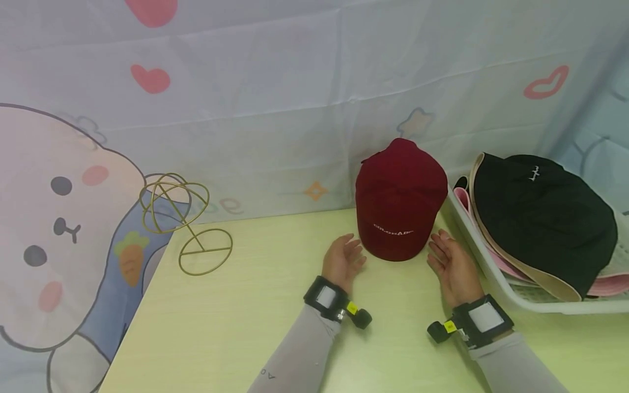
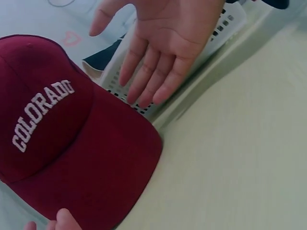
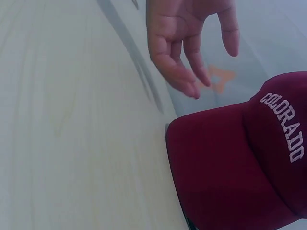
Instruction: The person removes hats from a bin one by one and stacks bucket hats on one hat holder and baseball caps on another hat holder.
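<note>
Cap (image 1: pixel 399 202) sat brim-forward on the tabletop (image 1: pixel 255 305), squarely between the left hand (image 1: pixel 344 261) and right hand (image 1: pixel 449 267), both spread, just beside it, neither touching.

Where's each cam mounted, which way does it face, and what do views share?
Head: worn on the head, looking forward and down at the table; shows both forearms, left hand and right hand either side of the red cap.
Left wrist: faces across the cap's brim to the right hand and basket.
Right wrist: faces across the cap to the left hand.
Shared: the cap shows in all three.
</note>
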Demonstrator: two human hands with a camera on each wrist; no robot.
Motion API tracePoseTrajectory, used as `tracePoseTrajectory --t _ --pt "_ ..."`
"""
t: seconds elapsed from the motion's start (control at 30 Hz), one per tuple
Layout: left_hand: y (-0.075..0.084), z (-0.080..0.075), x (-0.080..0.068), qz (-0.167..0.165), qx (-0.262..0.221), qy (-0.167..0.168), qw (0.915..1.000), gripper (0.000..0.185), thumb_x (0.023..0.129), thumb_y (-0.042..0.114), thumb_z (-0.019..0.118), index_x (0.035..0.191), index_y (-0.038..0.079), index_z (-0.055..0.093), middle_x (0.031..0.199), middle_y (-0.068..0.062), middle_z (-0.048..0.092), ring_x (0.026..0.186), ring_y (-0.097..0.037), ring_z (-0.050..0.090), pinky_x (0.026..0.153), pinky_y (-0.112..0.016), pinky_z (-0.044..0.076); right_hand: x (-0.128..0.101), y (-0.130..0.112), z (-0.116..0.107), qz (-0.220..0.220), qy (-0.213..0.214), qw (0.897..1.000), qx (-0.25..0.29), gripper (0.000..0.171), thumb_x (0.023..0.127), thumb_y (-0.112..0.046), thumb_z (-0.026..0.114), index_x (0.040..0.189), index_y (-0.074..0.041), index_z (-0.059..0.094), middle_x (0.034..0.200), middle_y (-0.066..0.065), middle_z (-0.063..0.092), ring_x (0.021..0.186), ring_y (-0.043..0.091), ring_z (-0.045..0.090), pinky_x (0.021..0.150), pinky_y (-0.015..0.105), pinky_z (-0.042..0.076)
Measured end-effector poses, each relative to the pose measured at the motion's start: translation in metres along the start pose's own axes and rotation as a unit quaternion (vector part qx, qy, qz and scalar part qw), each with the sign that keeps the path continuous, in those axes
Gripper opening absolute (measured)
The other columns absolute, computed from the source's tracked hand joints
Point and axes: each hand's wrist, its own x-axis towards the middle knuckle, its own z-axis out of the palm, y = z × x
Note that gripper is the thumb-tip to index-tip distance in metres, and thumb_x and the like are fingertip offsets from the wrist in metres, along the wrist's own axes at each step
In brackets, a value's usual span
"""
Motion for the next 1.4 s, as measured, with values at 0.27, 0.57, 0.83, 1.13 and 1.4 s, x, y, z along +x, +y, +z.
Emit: tracePoseTrajectory --t 0.27,0.57,0.83,1.13,1.4 --pt "0.009 -0.004 0.004 0.016 0.007 -0.002 0.9998 0.034 0.098 0.021 0.055 0.124 0.0 0.06 0.123 -0.016 0.061 0.104 -0.021 0.06 0.083 -0.028 0.052 -0.003 -0.003 0.01 -0.049 0.048 0.998 0.001 0.038 0.107 -0.033 0.045 0.142 -0.018 0.043 0.125 -0.017 0.057 0.134 0.009 0.044 0.103 0.018 0.041" --pt "0.02 -0.002 -0.001 0.032 -0.001 -0.016 0.9994 0.016 0.096 0.018 0.058 0.103 0.007 0.067 0.098 -0.001 0.065 0.089 -0.014 0.06 0.072 -0.022 0.051 -0.008 -0.01 0.022 -0.074 0.071 0.992 -0.07 0.058 0.107 -0.032 0.047 0.158 -0.01 0.031 0.162 0.009 0.033 0.15 0.02 0.033 0.123 0.034 0.029" --pt "0.029 0.003 -0.008 0.045 -0.009 -0.052 0.9976 0.012 0.098 0.016 0.054 0.096 0.012 0.066 0.095 -0.001 0.067 0.085 -0.013 0.061 0.071 -0.022 0.05 -0.013 -0.018 0.023 -0.103 0.046 0.985 -0.13 0.061 0.107 -0.031 0.046 0.16 -0.013 0.024 0.166 0.009 0.028 0.148 0.015 0.033 0.121 0.021 0.027" --pt "0.036 0.011 -0.019 0.056 -0.013 -0.089 0.9943 0.015 0.101 0.015 0.05 0.094 0.015 0.064 0.09 0.002 0.067 0.082 -0.011 0.061 0.07 -0.022 0.048 -0.028 -0.028 0.036 -0.159 0.015 0.975 -0.156 0.057 0.106 -0.02 0.05 0.158 -0.009 0.03 0.165 0.011 0.031 0.152 0.018 0.029 0.115 0.012 0.031" --pt "0.038 0.017 -0.028 0.068 -0.013 -0.115 0.9909 0.016 0.101 0.014 0.05 0.092 0.016 0.063 0.087 0.004 0.068 0.079 -0.009 0.061 0.072 -0.023 0.049 -0.038 -0.039 0.041 -0.175 0.012 0.966 -0.189 0.058 0.105 -0.021 0.053 0.158 -0.009 0.032 0.166 0.011 0.029 0.155 0.02 0.023 0.11 0.006 0.033"
